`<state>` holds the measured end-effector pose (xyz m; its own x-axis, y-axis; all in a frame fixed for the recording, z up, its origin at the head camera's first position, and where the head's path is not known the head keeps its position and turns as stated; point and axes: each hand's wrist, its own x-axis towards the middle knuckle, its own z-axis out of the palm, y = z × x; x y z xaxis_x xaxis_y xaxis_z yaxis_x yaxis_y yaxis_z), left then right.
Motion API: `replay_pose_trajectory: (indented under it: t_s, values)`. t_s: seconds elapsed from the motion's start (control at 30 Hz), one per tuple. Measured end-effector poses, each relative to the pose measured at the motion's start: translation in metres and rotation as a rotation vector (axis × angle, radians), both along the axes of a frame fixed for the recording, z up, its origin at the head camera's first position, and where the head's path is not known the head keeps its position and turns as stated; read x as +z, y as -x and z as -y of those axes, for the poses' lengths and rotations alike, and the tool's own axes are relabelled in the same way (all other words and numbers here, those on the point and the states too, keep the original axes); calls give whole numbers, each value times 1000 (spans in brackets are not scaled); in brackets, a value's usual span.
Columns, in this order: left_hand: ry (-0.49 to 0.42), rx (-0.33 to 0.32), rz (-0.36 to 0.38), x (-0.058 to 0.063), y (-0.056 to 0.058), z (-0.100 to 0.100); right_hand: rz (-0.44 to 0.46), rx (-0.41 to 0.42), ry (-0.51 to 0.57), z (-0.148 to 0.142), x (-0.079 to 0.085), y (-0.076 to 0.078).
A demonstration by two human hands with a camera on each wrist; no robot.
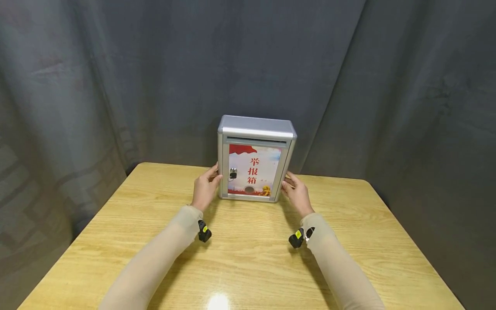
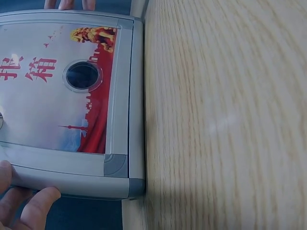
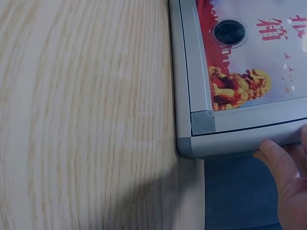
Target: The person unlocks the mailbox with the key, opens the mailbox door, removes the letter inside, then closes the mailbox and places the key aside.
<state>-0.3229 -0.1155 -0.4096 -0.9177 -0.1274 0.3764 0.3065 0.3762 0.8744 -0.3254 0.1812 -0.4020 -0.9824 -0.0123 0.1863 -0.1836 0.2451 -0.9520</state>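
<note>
On the wooden desk (image 1: 155, 241), near its far edge and about midway between the side edges, we see the grey metal letterbox (image 1: 255, 129) standing upright, our left hand (image 1: 204, 189) pressed against its left side and our right hand (image 1: 297, 194) against its right, fingers nearly straight.

The metal box (image 1: 255, 158) carries the only readable writing: three red Chinese characters, 举报箱, printed in a vertical column on the front panel (image 1: 253, 170), below the slot (image 1: 257, 141) and just right of the lock (image 1: 233, 174). In the left wrist view the lower two, 报箱 (image 2: 26, 68), show beside the round hole (image 2: 82, 75); the right wrist view shows 箱 (image 3: 272, 28) beside the same hole
</note>
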Motion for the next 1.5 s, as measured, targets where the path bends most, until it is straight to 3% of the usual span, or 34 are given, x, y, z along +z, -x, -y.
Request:
replay_pose_trajectory:
  t_s: [0.63,1.0,1.5]
  values:
    - [-79,-51,71,3,3,7,18,3,-42,0,-1,7]
    - [16,6,96,6,6,11,-25,-48,-139,-2,-2,6]
    - [-86,-75,217,14,6,20,-24,-87,-199,-3,1,4]
